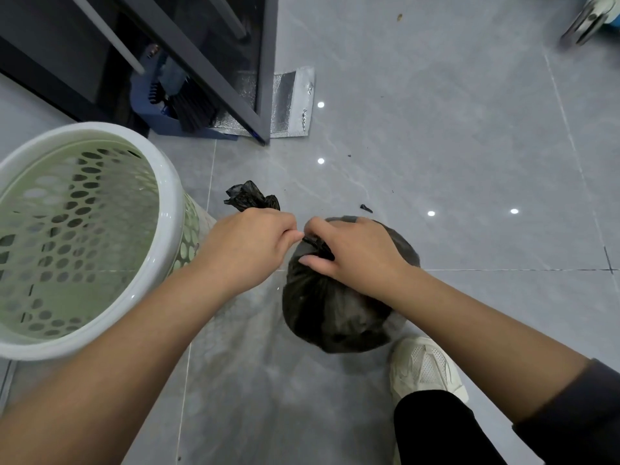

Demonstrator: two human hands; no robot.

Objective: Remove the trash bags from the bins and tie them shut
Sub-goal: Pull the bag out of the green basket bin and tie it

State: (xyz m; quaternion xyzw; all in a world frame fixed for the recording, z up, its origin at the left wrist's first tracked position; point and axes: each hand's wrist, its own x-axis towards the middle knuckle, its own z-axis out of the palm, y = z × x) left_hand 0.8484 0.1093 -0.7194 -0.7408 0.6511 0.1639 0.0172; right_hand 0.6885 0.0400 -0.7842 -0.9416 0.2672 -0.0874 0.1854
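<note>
Trash bag point(328, 313): black, full and rounded, resting on the grey tiled floor point(436, 129) just right of the bin and just beyond the shoe; its mouth is gathered into a twisted neck at the top
Left hand point(248, 243): closed in a fist round one strand of the bag's mouth, knuckles up, meeting the right hand over the neck
Loose end point(250, 196): crumpled black plastic sticking out past the far side of the left hand
Right hand point(352, 253): fingers curled, pinching the twisted neck against the top of the bag, thumb laid along the near side
Bin point(172, 196): pale green, white-rimmed, perforated walls visible inside; stands at the left, close beside the left forearm, apart from the bag
Shoe point(424, 367): off-white, at the bag's near edge, below a black trouser leg point(436, 427)
Small black scrap point(366, 208): on the floor just beyond the bag
Background: dark cabinet frame point(265, 62), black-bristled brush point(193, 112) and a silvery foil sheet point(292, 99) on the floor at its foot
</note>
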